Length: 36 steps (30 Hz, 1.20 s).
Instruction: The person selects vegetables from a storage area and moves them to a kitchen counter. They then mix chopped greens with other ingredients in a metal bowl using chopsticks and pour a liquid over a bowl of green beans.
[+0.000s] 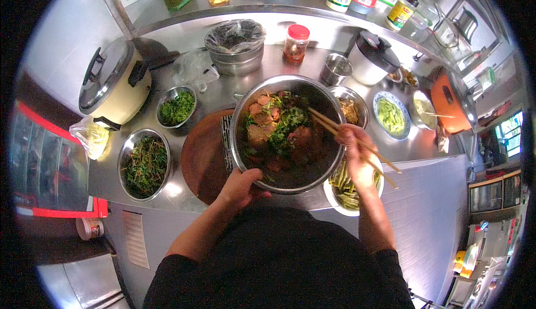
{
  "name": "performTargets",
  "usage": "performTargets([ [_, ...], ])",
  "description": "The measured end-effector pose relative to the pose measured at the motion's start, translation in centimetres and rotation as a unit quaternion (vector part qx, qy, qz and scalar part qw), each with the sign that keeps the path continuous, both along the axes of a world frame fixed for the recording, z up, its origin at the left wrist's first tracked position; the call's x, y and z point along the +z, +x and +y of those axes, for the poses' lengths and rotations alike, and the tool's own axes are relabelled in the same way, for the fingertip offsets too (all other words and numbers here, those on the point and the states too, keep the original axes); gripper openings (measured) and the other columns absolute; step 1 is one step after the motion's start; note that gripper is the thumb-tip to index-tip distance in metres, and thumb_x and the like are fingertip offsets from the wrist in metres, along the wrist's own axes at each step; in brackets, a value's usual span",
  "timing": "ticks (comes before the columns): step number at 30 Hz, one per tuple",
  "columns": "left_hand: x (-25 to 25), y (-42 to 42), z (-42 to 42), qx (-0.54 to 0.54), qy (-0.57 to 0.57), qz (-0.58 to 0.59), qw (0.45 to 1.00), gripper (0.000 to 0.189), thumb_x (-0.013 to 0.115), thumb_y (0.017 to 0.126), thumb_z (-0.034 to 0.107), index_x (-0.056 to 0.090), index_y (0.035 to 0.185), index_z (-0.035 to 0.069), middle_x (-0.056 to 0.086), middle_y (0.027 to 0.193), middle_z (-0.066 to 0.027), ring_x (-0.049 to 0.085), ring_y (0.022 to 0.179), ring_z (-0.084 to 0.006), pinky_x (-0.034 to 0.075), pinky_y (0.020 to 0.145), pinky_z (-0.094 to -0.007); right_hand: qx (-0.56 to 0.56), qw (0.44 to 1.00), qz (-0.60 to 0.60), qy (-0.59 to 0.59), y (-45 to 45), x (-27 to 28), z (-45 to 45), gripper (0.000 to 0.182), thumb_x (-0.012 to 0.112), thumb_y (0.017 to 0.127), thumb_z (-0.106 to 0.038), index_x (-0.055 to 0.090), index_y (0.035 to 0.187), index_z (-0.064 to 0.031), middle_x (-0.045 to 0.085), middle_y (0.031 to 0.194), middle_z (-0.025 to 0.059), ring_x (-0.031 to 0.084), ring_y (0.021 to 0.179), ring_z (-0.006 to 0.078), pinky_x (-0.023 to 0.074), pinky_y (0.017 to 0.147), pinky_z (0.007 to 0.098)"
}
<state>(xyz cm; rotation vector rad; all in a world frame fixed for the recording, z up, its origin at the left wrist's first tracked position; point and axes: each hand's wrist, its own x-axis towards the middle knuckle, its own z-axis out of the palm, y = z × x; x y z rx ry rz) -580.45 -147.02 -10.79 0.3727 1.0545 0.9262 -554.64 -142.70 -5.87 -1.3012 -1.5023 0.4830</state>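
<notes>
A large stainless steel bowl [286, 186] is close in front of me, above the counter. It holds sliced meat [261, 131] and chopped green herbs [289, 120]. My left hand [243, 187] grips the bowl's lower left rim, thumb over the edge. In my right hand [358, 154] is a pair of wooden chopsticks [328, 123], their tips inside the bowl at the herbs. A round wooden chopping board [201, 158] shows partly behind the bowl on the left. Below my right hand is a white bowl of green vegetable strips [345, 187], partly covered by the hand and the big bowl.
Steel bowls of herbs [177, 108] and leafy greens [144, 166] stand left, near a cream cooker [121, 87]. Behind are a bag-lined pot [236, 60] and a red-lidded jar [296, 47]. Right are a white cooker [368, 64], a plate of sliced vegetable [391, 116] and an orange cooker [448, 99].
</notes>
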Motion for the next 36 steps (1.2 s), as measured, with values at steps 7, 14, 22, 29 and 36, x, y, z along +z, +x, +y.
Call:
performTargets([
  [7,-1.0,-0.9,0.3,-0.019,-0.038,-0.017,0.999,0.039,0.052,0.079,0.007,0.041,0.116,0.0,0.056,0.09,-0.014,0.06,0.066,-0.0249,0.057,0.049,-0.0378,0.217,0.972,-0.089,-0.007,-2.1,3.4,-3.3,0.015,0.062,0.084,-0.014,0.065,0.091,-0.0007,0.064,0.08,0.0132,0.064,0.07,0.0259,0.0502,0.062,0.0322],
  [14,0.0,-0.3,0.1,-0.006,-0.014,0.025,1.0,0.015,0.062,0.075,0.004,0.052,0.086,0.004,0.054,0.078,-0.0076,0.059,0.07,-0.0246,0.055,0.051,-0.0399,0.28,0.955,-0.089,-0.031,-2.5,2.8,-3.8,0.014,0.065,0.083,-0.014,0.066,0.091,-0.0022,0.065,0.084,0.012,0.064,0.071,0.0251,0.0513,0.062,0.0323],
  [22,-0.3,-0.6,-0.6,0.002,-0.016,-0.032,0.999,0.036,0.054,0.078,0.003,0.043,0.112,0.003,0.055,0.086,-0.0121,0.061,0.068,-0.0256,0.057,0.049,-0.0399,0.091,0.981,0.162,-0.05,0.5,1.7,-2.6,0.024,0.053,0.093,-0.02,0.061,0.096,0.0031,0.065,0.082,0.0099,0.062,0.076,0.0162,0.0515,0.07,0.0294],
  [29,-0.4,0.0,-0.6,-0.073,0.006,0.021,0.997,0.041,0.051,0.08,0.005,0.041,0.12,0.002,0.057,0.091,-0.012,0.062,0.07,-0.0245,0.057,0.048,-0.0359,0.125,0.977,0.166,-0.053,-1.1,-0.3,1.4,0.027,0.049,0.096,-0.023,0.059,0.102,0.001,0.063,0.089,0.0075,0.058,0.081,0.0138,0.0482,0.075,0.0275],
  [36,0.6,-0.4,-0.6,-0.025,-0.036,0.059,0.997,0.042,0.051,0.081,0.007,0.04,0.121,0.002,0.057,0.093,-0.0123,0.062,0.071,-0.0232,0.057,0.048,-0.0344,0.254,0.963,0.019,-0.087,-0.9,3.7,-2.1,0.02,0.056,0.089,-0.017,0.063,0.09,0.001,0.062,0.081,0.0113,0.059,0.071,0.0188,0.0464,0.065,0.0293],
])
